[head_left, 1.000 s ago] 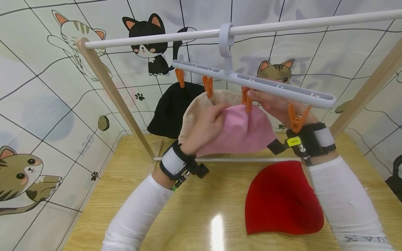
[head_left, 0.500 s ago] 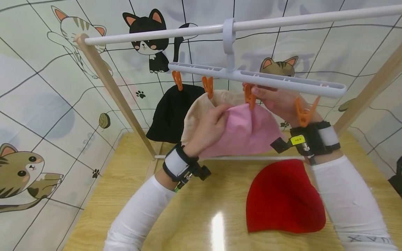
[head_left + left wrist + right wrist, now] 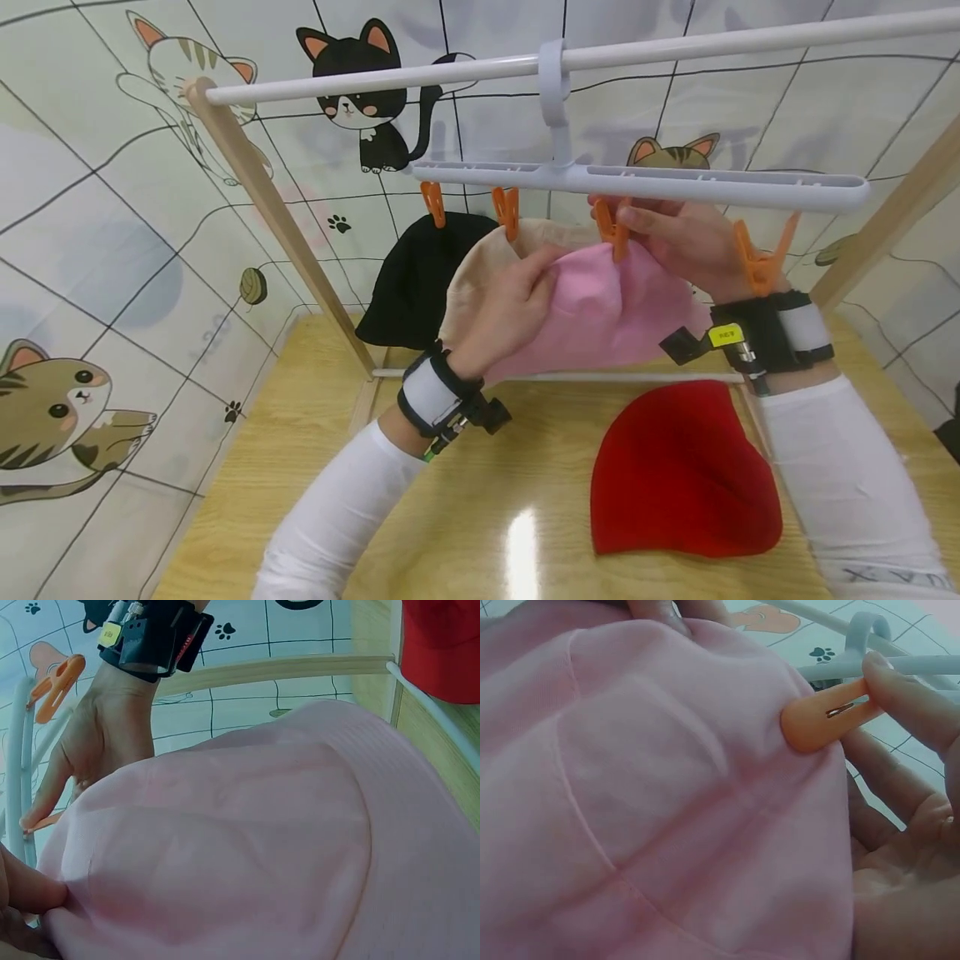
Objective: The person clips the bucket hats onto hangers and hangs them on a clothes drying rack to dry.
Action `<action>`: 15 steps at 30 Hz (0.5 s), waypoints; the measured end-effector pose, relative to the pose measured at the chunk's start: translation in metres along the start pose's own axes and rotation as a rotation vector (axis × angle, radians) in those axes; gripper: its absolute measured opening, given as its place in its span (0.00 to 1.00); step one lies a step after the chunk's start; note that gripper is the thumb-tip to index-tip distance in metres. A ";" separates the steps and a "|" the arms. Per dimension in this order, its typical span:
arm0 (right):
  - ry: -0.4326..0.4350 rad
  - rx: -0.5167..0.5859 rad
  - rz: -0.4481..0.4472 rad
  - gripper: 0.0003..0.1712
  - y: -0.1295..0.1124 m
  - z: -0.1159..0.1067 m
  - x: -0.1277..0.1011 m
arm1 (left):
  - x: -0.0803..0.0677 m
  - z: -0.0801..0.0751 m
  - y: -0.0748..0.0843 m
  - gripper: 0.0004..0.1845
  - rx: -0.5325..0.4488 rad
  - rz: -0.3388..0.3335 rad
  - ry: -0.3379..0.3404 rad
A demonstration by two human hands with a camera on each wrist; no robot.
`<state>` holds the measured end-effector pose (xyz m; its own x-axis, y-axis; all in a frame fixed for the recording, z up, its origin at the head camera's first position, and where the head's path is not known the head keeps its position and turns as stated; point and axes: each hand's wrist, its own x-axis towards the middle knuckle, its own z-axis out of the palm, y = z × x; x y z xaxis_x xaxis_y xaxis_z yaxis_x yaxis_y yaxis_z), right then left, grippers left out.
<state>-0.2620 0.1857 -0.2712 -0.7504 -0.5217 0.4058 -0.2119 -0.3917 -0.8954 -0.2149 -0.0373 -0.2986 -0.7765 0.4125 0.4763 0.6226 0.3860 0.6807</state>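
A pink cloth hat [image 3: 588, 308] hangs below a pale grey clip hanger [image 3: 660, 183]. My left hand [image 3: 506, 312] pinches the hat's top edge between thumb and fingers, as the left wrist view shows. My right hand [image 3: 686, 242] holds an orange clothespin [image 3: 613, 229] by its handles, thumb on the near side and fingers behind. In the right wrist view the front jaw of that clothespin [image 3: 817, 720] lies over the pink cloth; the back jaw is hidden. Behind the pink hat hang a cream hat [image 3: 472, 275] and a black hat [image 3: 408, 287], each under its own clothespin.
Another orange clothespin [image 3: 761, 262] dangles from the hanger's right end, in front of my right wrist. A red hat [image 3: 682, 475] lies on the wooden table [image 3: 450, 533]. The hanger hooks over a white rod [image 3: 450, 79] on a wooden-sided rack [image 3: 277, 225].
The hanger has turned, its right end rising and swinging right. Both hands shift slightly right with the pink hat. The clothespin's handles in my right hand now stand further apart.
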 end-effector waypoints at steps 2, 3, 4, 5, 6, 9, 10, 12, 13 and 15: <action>0.007 0.027 -0.005 0.19 0.000 -0.002 -0.001 | 0.000 0.002 0.000 0.13 0.007 0.010 -0.005; 0.010 0.046 -0.009 0.19 0.000 -0.002 -0.002 | 0.000 0.003 0.000 0.13 0.009 0.015 -0.005; 0.024 0.063 -0.014 0.19 0.000 -0.003 -0.004 | 0.001 0.004 0.000 0.13 0.006 0.020 -0.002; 0.028 0.071 -0.025 0.20 0.001 -0.004 -0.005 | 0.001 0.005 0.000 0.13 0.001 0.021 0.000; 0.042 0.070 -0.040 0.20 0.001 -0.004 -0.006 | 0.001 0.006 0.000 0.13 0.001 0.024 0.004; 0.029 0.083 -0.105 0.20 -0.002 -0.010 -0.012 | 0.002 0.008 0.001 0.12 0.005 0.032 0.010; 0.009 0.085 -0.119 0.20 -0.005 -0.013 -0.015 | 0.002 0.009 0.001 0.12 0.007 0.035 0.009; 0.004 0.082 -0.129 0.19 -0.012 -0.019 -0.021 | 0.003 0.010 0.001 0.11 0.020 0.045 0.007; 0.005 0.094 -0.119 0.19 -0.016 -0.022 -0.025 | 0.004 0.011 0.002 0.12 0.025 0.048 0.004; 0.052 0.125 -0.083 0.19 -0.024 -0.027 -0.034 | 0.004 0.012 0.003 0.12 0.039 0.054 0.003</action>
<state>-0.2478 0.2332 -0.2687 -0.7657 -0.4452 0.4643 -0.1972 -0.5245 -0.8282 -0.2153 -0.0250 -0.3011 -0.7422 0.4307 0.5134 0.6666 0.3953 0.6320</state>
